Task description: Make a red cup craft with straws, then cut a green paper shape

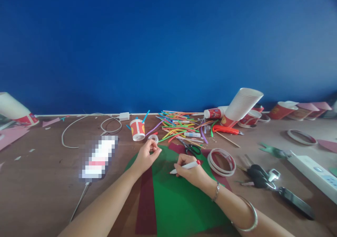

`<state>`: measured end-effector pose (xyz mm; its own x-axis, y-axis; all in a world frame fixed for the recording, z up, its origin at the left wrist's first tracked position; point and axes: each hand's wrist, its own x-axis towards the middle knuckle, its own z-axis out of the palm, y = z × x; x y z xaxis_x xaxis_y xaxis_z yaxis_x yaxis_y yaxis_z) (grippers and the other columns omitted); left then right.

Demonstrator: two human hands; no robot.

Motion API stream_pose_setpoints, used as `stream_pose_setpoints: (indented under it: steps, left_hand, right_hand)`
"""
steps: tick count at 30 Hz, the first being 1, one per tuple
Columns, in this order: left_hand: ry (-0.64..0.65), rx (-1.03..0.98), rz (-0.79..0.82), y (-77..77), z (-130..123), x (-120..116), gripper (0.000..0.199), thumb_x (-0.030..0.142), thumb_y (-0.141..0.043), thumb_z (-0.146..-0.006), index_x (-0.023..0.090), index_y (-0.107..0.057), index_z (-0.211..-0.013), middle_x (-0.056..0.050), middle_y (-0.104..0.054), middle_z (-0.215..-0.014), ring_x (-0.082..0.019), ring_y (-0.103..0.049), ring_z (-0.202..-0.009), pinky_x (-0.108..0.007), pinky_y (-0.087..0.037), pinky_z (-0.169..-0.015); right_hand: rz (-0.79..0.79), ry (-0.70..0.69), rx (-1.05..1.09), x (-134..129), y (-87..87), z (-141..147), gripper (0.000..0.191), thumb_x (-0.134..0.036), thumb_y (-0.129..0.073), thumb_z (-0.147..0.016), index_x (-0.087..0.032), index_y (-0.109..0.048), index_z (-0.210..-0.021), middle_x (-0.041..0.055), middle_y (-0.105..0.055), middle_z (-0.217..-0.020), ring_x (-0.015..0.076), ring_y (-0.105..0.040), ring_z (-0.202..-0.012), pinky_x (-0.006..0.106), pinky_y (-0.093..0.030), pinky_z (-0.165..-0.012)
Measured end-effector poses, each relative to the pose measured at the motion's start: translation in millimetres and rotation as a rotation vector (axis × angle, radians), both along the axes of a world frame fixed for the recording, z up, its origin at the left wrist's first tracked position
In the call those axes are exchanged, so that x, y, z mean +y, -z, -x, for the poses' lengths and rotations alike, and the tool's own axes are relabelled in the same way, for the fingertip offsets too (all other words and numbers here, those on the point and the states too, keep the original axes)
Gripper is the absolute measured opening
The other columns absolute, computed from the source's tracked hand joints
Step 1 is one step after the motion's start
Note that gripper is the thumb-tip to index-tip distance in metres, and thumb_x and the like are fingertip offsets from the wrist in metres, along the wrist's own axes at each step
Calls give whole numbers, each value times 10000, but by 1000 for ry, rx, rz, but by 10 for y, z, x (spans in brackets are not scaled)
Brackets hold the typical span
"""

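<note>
My right hand grips a white marker with a red end, its tip pointing left over a sheet of green paper. Over the left part of that sheet is my left hand, thumb and fingers drawn together in a pinch; whatever they hold, if anything, is too small to make out. Just beyond its fingers lies a small roll of clear tape. Dark red paper shows from beneath the green sheet. Black-handled scissors rest at the sheet's far edge, beyond my right hand.
A pile of coloured straws lies near the blue wall. Left of it stands a paper cup with blue straws. Rightward are tape rolls, an orange cutter, stacked cups, keys and a power strip. A lit phone lies left.
</note>
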<state>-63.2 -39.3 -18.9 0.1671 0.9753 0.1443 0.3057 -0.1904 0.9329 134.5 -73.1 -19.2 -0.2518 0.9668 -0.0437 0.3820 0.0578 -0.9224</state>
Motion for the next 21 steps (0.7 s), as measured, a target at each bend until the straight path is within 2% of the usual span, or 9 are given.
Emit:
stream_pose_setpoints:
  steps: [5,12,21]
  left_hand:
    - [20,-20,16,-5,-10,-6,293,291,-527,-793,209,-305,-621,56,-451,-546,-127,-549,-624,-232,-387,-608]
    - [26,-3,8,-24,-10,-18,311,295,-525,-794,206,-296,-604,55,-445,-545,-113,-503,-597,-231,-374,-611]
    - [42,-27,12,5,-6,-5,335,288,-527,-783,206,-270,-584,61,-412,-524,-114,-496,-602,-233,-371,-625]
  right_hand:
    - [-8,-6,-20,-17,2,9,177,-227,-546,-728,-195,-473,-570,-15,-620,-498,103,-524,-443,183,-337,-411]
    - [-48,-10,-65,-22,-14,12,179,-213,-545,-712,-189,-469,-552,-10,-616,-512,103,-521,-463,183,-332,-417]
    - [-6,-13,-46,2,54,-2,183,-198,-534,-696,-201,-435,-542,-32,-580,-465,98,-519,-422,176,-341,-397]
